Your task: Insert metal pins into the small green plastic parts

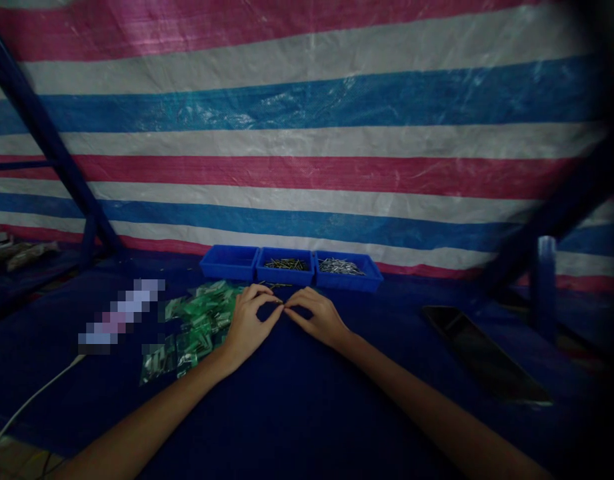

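Both hands rest on the dark blue table cloth (307,400), meeting fingertip to fingertip at the centre of the view. The left hand (249,323) and the right hand (319,319) each have thumb and forefinger drawn together in a pinch, the other fingers loosely curled; between the tips sits a small thin metal piece (283,305), too small and dim to make out whether either hand truly grips it or only touches it.

Risk, as a judgement: the piece is tiny and the light is poor, so a loose pinch could let it drop onto the dark cloth, where it would be hard to find; a sideways sweep of the left wrist could also scatter the pile beside it.

At 9 o'clock from the hands, touching the left hand's outer edge, lies a heap of small green packets (194,327). At 12 o'clock, just beyond the fingers, stand three blue trays (289,270) in a row; the left one looks empty, the other two hold small metal parts. A few loose parts lie between trays and fingers. At 3 o'clock, well apart, a dark phone (481,357) lies flat. A white cable (31,400) runs off at 8 o'clock
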`<state>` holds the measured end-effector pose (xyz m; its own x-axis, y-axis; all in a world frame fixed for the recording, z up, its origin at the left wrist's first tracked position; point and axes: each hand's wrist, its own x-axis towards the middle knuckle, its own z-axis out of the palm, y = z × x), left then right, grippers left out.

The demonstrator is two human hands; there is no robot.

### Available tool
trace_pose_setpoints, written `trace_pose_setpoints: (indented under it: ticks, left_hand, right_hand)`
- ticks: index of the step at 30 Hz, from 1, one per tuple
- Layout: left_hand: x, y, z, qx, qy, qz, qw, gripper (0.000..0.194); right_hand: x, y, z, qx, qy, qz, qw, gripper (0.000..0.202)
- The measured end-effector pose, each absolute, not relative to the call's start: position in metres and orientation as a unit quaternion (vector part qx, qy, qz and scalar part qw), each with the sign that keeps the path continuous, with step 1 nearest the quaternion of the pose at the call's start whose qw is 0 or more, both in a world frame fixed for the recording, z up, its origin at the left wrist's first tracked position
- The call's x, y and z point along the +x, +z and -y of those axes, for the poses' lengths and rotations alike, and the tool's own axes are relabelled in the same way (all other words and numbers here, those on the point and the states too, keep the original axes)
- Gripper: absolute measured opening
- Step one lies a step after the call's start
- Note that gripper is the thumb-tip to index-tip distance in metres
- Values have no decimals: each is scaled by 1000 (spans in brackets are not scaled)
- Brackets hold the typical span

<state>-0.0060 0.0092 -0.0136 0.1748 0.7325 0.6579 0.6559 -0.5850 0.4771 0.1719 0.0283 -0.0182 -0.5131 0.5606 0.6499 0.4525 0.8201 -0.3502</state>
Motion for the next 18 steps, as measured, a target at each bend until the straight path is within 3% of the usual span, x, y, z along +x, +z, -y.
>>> trace_pose_setpoints:
  ticks: [6,18]
  left_hand:
    - [-7,-15,-11,777,431,-454,60,8]
    - [-9,-21,-10,818,361,-446,48,10]
  right_hand:
    - [174,-21,-31,-330,110,831,435,13]
    - [173,-21,-30,-319,115,855,392,20]
